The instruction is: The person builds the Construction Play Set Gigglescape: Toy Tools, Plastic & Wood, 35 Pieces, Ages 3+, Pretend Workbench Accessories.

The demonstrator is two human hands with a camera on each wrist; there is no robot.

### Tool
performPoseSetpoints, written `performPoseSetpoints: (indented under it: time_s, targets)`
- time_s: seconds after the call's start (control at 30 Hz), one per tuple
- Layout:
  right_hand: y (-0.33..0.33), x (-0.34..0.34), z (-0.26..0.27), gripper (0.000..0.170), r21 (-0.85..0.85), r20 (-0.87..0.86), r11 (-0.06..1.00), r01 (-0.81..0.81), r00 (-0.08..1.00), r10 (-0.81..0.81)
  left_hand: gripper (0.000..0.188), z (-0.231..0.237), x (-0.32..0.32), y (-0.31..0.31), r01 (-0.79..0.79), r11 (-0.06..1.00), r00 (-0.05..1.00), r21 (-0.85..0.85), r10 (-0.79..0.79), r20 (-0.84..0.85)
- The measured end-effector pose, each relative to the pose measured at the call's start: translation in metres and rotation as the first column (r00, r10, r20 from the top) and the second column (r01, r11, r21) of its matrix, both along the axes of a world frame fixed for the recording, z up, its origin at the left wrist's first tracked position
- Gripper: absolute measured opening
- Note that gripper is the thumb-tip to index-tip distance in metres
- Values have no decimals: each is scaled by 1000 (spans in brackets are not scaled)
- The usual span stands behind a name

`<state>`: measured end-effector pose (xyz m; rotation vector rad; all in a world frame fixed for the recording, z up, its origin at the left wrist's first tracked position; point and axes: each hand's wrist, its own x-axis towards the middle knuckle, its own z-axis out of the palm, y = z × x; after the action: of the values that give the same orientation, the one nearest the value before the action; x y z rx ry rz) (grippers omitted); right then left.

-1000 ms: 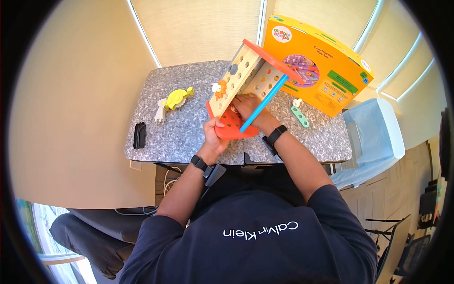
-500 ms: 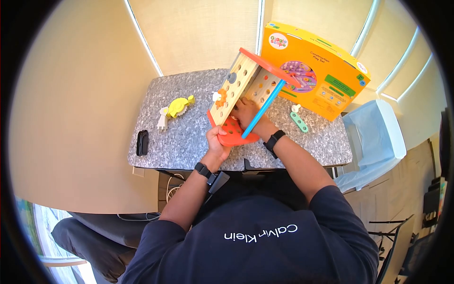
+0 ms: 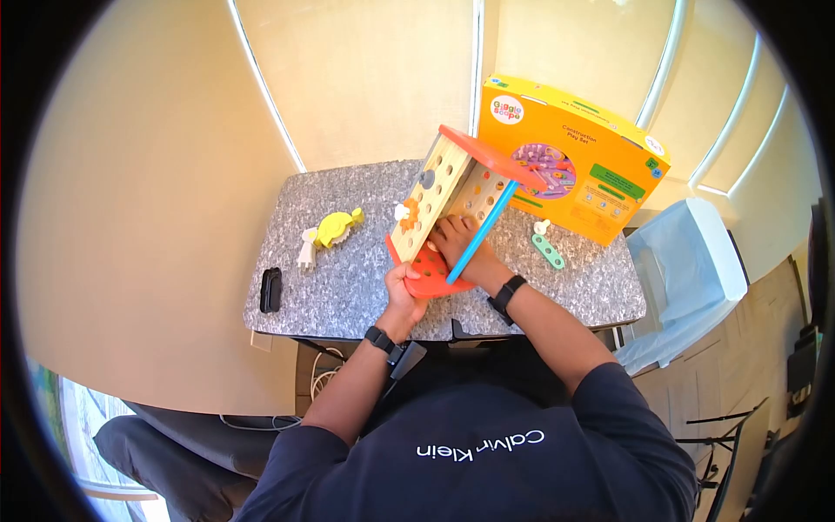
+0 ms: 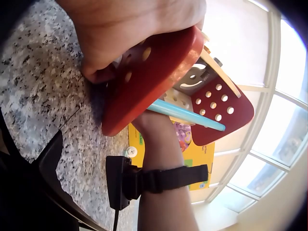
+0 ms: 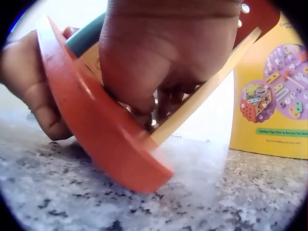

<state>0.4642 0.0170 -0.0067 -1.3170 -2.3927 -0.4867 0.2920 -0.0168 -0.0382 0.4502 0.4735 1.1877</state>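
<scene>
A toy toolbox with perforated wooden sides (image 3: pixel 424 202), red end plates (image 3: pixel 491 157) and a blue rod (image 3: pixel 483 230) is tilted over the tabletop. The left hand (image 3: pixel 405 294) grips the lower red plate (image 4: pixel 159 72) at its edge. Inside the box, the right hand (image 3: pixel 465 250) reaches behind the rod, its fingers bent close to the lower plate; in the right wrist view the fingertips (image 5: pixel 149 118) meet near a small white piece, partly hidden. An orange piece (image 3: pixel 410 214) with a white knob (image 3: pixel 401 211) sits on the outer wooden side.
The granite-patterned table (image 3: pixel 339 296) bears a yellow toy (image 3: pixel 336 228) with a pale piece (image 3: pixel 308 248), a black case (image 3: pixel 271 290) and a teal strip (image 3: pixel 548 250) near a white screw (image 3: pixel 542 227). A yellow box (image 3: pixel 591 170) stands at the back right. Blue plastic (image 3: pixel 687 270) hangs beyond the right edge.
The table and everything on it sit lower in the head view. Both hands stay at the toolbox, with the right hand's fingers shifted slightly inside it.
</scene>
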Motion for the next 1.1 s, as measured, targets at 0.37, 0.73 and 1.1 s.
performPoseSetpoints:
  time_s: [0.37,0.73,1.1]
  targets:
    - [-62,74,32,24,121,-372,991,50,928,-1,69,1,-2,4,58,998,998,8,-58,5]
    - [-60,106,129,52,-85,-701,992,-97,713,9,69,11,-9,16,67,995,997,68,-65,-34]
    - [-58,101,100,60,-318,-947,776,-544,231,-225,75,30,-66,36,-93,879,903,467,272,-332]
